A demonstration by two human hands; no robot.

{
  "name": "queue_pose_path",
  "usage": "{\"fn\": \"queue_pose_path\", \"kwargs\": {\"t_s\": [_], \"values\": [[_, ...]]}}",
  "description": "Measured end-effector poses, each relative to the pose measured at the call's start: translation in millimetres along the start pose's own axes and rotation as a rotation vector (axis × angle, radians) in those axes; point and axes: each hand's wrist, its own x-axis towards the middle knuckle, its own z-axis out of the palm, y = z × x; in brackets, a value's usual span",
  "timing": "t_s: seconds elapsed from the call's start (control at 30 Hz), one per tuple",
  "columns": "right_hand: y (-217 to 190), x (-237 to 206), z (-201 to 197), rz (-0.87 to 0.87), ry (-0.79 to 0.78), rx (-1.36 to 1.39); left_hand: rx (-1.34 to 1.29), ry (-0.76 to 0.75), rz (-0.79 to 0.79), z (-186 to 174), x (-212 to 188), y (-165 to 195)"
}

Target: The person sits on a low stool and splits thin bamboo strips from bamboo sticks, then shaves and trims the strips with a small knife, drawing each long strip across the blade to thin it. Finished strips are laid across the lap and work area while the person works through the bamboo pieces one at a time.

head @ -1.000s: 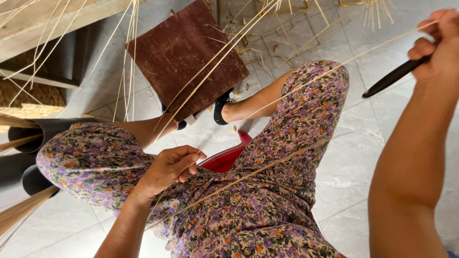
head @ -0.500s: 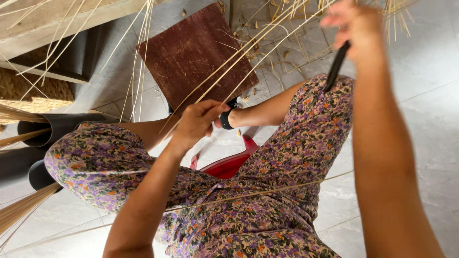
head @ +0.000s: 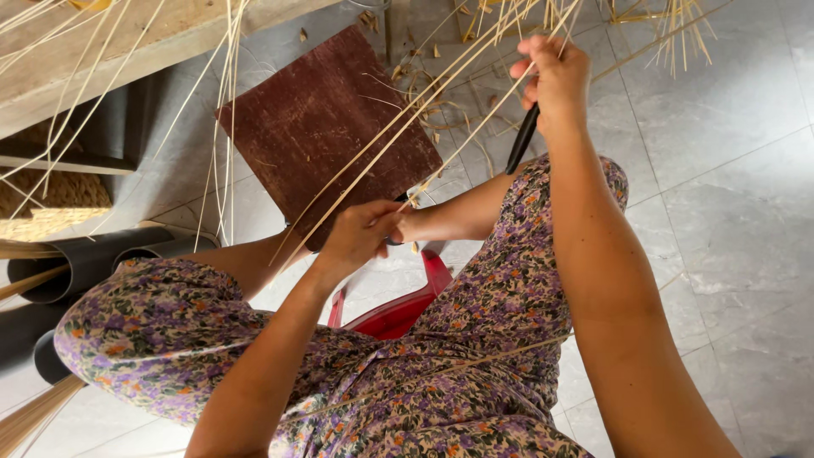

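Observation:
My left hand [head: 360, 233] pinches the near end of a long thin bamboo strip [head: 441, 106] just above my knees. That strip runs up and away to my right hand [head: 555, 76], which is raised and closed around a black-handled knife [head: 521, 140] while also touching the strip. A second thin strip runs beside the first. I sit on a red stool [head: 398, 314] in flowered trousers [head: 500, 305].
A dark red-brown board [head: 326, 127] lies on the grey tiled floor [head: 738, 212] in front of my legs. Black tubes [head: 93, 263] holding strips lie at the left under a wooden bench [head: 110, 42]. Loose strips and shavings [head: 670, 21] litter the far floor.
My left hand rose from my lap toward my knees, gripping the strip's end. My right hand swung with the knife from the far right to the upper middle.

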Motion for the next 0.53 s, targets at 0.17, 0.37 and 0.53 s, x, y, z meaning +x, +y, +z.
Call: {"fn": "queue_pose_path", "kwargs": {"t_s": [0.17,0.37,0.53], "values": [[15.9,13.2,8.3,0.171,0.019,0.158,0.027,0.020,-0.090,-41.0,-18.5,-1.5],[40.0,5.7,49.0,0.263,-0.130,-0.030,0.216,0.310,-0.101,-105.5,-48.8,-13.2],[48.1,-7.6,80.1,0.288,-0.304,-0.205,0.710,0.596,-0.038,-129.2,-26.3,-60.2]]}}
